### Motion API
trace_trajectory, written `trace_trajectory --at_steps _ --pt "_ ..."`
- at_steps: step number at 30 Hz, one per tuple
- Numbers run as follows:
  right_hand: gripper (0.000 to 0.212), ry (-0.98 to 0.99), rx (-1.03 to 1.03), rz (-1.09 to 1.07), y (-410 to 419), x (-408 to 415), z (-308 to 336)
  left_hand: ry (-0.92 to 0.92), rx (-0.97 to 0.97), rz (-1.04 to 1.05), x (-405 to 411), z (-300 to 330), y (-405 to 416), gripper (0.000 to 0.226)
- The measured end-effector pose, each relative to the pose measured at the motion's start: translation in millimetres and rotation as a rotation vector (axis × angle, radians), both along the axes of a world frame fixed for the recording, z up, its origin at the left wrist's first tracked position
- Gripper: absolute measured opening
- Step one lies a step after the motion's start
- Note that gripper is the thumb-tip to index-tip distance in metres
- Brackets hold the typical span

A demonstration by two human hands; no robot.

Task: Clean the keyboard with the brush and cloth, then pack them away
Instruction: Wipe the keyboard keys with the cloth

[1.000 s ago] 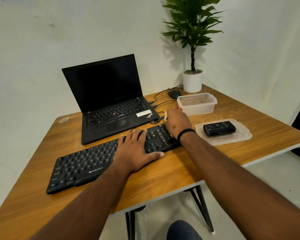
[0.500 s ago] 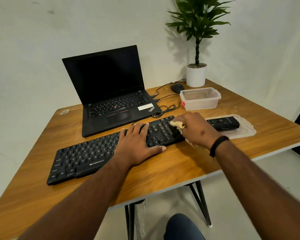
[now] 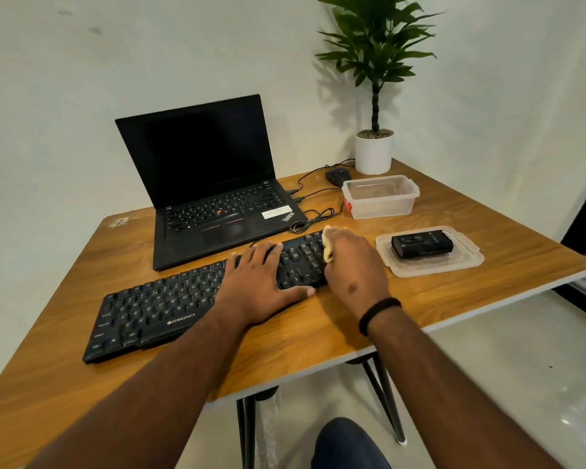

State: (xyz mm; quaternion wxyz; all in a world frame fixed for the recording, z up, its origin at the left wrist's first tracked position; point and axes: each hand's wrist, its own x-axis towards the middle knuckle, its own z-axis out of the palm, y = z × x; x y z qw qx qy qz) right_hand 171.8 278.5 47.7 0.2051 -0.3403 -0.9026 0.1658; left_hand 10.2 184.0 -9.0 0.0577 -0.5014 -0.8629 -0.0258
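The desk (image 3: 318,340) carries it all, so I sit close and reach down. The keyboard (image 3: 170,309) lies slantwise across it in front of the laptop (image 3: 214,198). My left hand (image 3: 257,286) lies flat and open on the keys, gripping nothing, I think to stop the board sliding. My right hand (image 3: 352,269) is closed around the cloth (image 3: 327,243), pressed to the keys at the right end for wiping. The tub (image 3: 381,201) waits empty beyond; its lid (image 3: 430,262) holds a black case (image 3: 422,243), perhaps the brush.

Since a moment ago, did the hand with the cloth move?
Yes. The right hand with the cloth slid away from the lid, back up the keyboard toward the laptop.
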Motion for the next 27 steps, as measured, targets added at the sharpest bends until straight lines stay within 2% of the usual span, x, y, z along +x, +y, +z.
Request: trace_trajectory --at_steps 4,8,12,15,18,22,27 --pt "0.027 -0.324 0.128 0.049 -12 -9 -11 0.015 0.01 -0.004 2 2 -1 0.126" --pt "0.023 -0.34 0.157 0.121 -21 -3 1 -0.003 0.002 -0.003 4 6 -2 0.138" --pt "0.032 -0.33 0.166 0.065 -2 -17 11 -0.001 0.018 -0.007 2 3 -1 0.129" --pt "0.038 -0.415 0.215 0.071 -2 -28 7 0.006 0.021 -0.009 3 3 -1 0.124" --pt "0.033 -0.503 0.268 0.154 -10 -20 3 -0.002 0.01 -0.008 3 4 -1 0.128" --pt "0.025 -0.467 0.169 0.177 3 -14 24 0.007 0.032 -0.017 -2 -1 0 0.12" --pt "0.021 -0.289 0.153 0.102 43 -46 34 0.006 0.037 -0.014 -3 -3 0 0.119"
